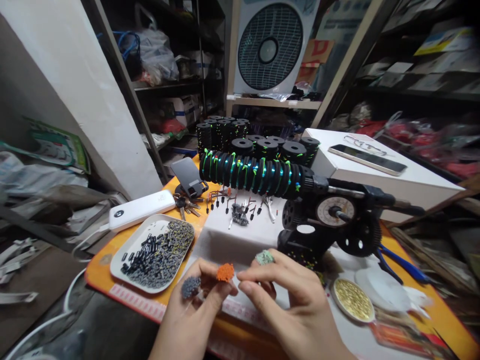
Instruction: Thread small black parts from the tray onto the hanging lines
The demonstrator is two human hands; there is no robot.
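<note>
My left hand (195, 305) is closed around a bunch of tiny orange-tipped pieces (225, 272), pinched between thumb and fingers. A dark grey bunch (191, 287) sticks out lower in the same hand. Just to the right is my right hand (290, 300), with a pale green bunch (264, 257) held among its fingers. Its thumb and forefinger tips are close together beside the orange bunch; whether something small is between them cannot be made out. Beyond both hands, a machine (333, 210) carries a row of black discs (251, 172) wound with green and blue strands.
A white tray (123, 272) of small black and grey pieces lies left; a dish of gold bits (353, 300) lies right. Around them are a power bank (141, 210), keys (185, 204), blue-handled pliers (405, 265), and a white box (423, 182) bearing a phone (367, 159). Black spools (225, 130) stand behind.
</note>
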